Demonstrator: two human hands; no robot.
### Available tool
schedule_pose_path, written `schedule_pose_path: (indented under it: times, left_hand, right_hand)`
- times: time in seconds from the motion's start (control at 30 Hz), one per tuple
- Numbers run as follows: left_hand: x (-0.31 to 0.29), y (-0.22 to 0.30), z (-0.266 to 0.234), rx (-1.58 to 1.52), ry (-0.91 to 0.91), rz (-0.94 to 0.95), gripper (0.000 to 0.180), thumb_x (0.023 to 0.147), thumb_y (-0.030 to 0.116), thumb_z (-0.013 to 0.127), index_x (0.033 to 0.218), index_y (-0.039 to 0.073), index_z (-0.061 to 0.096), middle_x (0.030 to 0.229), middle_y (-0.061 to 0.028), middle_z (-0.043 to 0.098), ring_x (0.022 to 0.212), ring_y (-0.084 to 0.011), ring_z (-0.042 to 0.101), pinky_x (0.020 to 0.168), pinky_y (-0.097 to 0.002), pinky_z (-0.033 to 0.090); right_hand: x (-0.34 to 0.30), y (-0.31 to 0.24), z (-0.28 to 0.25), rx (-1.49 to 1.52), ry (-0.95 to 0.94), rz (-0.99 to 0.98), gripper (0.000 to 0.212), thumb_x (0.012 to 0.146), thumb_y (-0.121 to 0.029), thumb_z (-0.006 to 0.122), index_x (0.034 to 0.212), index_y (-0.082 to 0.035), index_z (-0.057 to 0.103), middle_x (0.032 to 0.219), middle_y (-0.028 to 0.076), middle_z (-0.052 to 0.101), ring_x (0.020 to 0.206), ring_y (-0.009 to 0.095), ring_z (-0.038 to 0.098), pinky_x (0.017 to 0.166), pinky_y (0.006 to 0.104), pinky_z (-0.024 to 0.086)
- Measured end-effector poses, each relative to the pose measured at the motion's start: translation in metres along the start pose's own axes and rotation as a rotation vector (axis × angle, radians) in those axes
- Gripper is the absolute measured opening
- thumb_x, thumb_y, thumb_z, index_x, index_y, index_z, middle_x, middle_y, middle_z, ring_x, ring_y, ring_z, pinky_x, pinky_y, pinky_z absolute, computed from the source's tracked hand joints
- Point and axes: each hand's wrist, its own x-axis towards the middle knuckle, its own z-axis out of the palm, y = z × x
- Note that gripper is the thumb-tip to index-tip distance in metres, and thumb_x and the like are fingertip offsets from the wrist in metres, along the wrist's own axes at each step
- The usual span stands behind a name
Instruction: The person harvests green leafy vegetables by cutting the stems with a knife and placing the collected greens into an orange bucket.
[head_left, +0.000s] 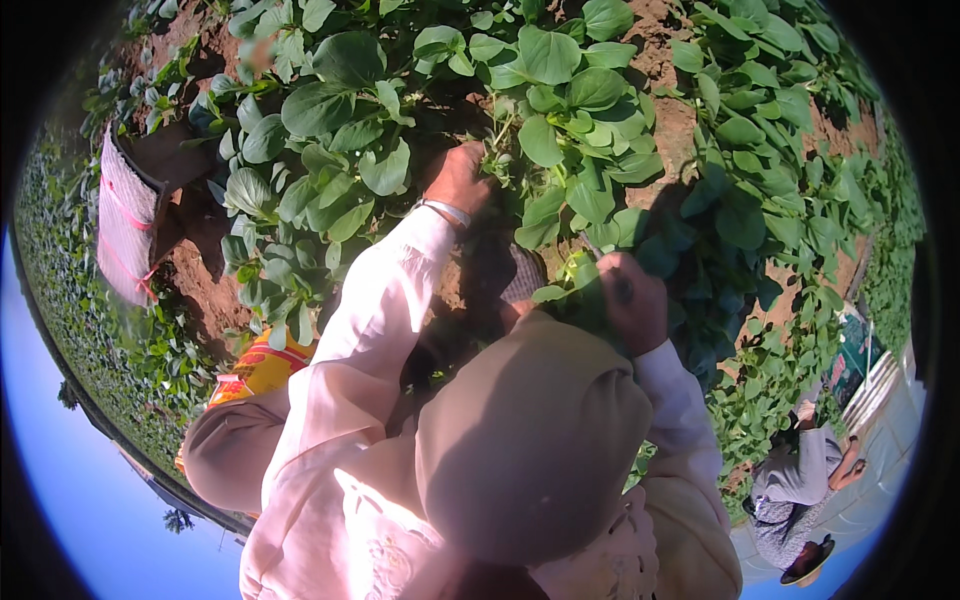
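My left hand (pixel 458 182), with a pale band at the wrist, reaches in among broad-leaved green plants (pixel 550 60). Its fingers are curled at a thin, small-leaved plant (pixel 498 155); leaves and shade partly hide the fingertips. My right hand (pixel 637 302) is closed around a tool with a dark handle (pixel 622 290). Just beyond that fist a narrow greyish part shows, mostly covered by leaves, so I cannot tell the tool's exact kind. Yellow-green leaves (pixel 578 270) sit directly left of the right hand. Both my arms wear pale pink sleeves.
Reddish soil (pixel 675 140) runs between the plant rows. A checkered shoe (pixel 525 272) stands between my arms. A whitish sack-like thing (pixel 125 220) is at the left, a yellow and red bag (pixel 262 368) beside my knee. Another person (pixel 795 490) is at the lower right.
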Motion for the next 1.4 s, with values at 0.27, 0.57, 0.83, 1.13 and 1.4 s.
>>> schedule_pose_path:
  times: [0.27, 0.57, 0.83, 1.13, 1.4]
  left_hand:
    - [-0.005, 0.042, 0.014, 0.430, -0.117, 0.263, 0.061, 0.059, 0.001, 0.070, 0.118, 0.008, 0.055, 0.105, -0.0124, 0.058, 0.101, -0.0336, 0.055, 0.083, -0.0412, 0.049]
    - [0.006, 0.025, 0.006, 0.010, 0.008, 0.106, 0.035, 0.063, -0.002, 0.063, 0.098, 0.004, 0.064, 0.094, -0.0153, 0.065, 0.091, -0.0293, 0.062, 0.080, -0.0352, 0.049]
    - [0.004, -0.024, -0.068, 0.022, 0.454, -0.276, 0.040, 0.087, 0.015, 0.063, 0.122, 0.002, 0.048, 0.097, -0.0118, 0.065, 0.090, -0.0239, 0.062, 0.080, -0.0330, 0.048]
    - [0.009, -0.053, -0.033, 0.686, 0.159, -0.063, 0.055, 0.057, 0.006, 0.073, 0.109, 0.003, 0.055, 0.104, -0.0211, 0.055, 0.101, -0.0389, 0.053, 0.086, -0.0441, 0.045]
    - [0.029, -0.042, -0.030, 0.718, 0.007, -0.284, 0.032, 0.059, 0.004, 0.068, 0.090, 0.001, 0.064, 0.087, -0.0157, 0.064, 0.085, -0.0326, 0.061, 0.071, -0.0381, 0.049]
  right_hand:
    - [0.011, -0.003, 0.036, 0.136, 0.089, 0.042, 0.011, 0.080, -0.003, 0.059, 0.090, -0.006, 0.058, 0.066, 0.011, 0.058, 0.051, 0.025, 0.056, 0.049, 0.0318, 0.041]
    - [0.003, -0.017, -0.002, 0.184, 0.005, 0.093, 0.010, 0.080, -0.003, 0.061, 0.090, -0.004, 0.059, 0.065, 0.008, 0.056, 0.051, 0.011, 0.050, 0.051, 0.0256, 0.040]
    - [0.024, -0.045, 0.022, 0.190, -0.049, 0.032, 0.013, 0.078, -0.004, 0.059, 0.090, -0.009, 0.059, 0.067, 0.011, 0.058, 0.056, 0.029, 0.061, 0.052, 0.0330, 0.045]
    - [0.058, -0.053, 0.063, 0.045, -0.041, -0.003, 0.012, 0.083, -0.005, 0.058, 0.093, -0.011, 0.057, 0.069, 0.015, 0.059, 0.066, 0.038, 0.060, 0.058, 0.0411, 0.046]
    - [0.072, -0.048, 0.052, 0.308, -0.067, 0.132, 0.011, 0.079, -0.001, 0.061, 0.088, -0.006, 0.058, 0.067, 0.008, 0.061, 0.061, 0.017, 0.062, 0.060, 0.0290, 0.047]
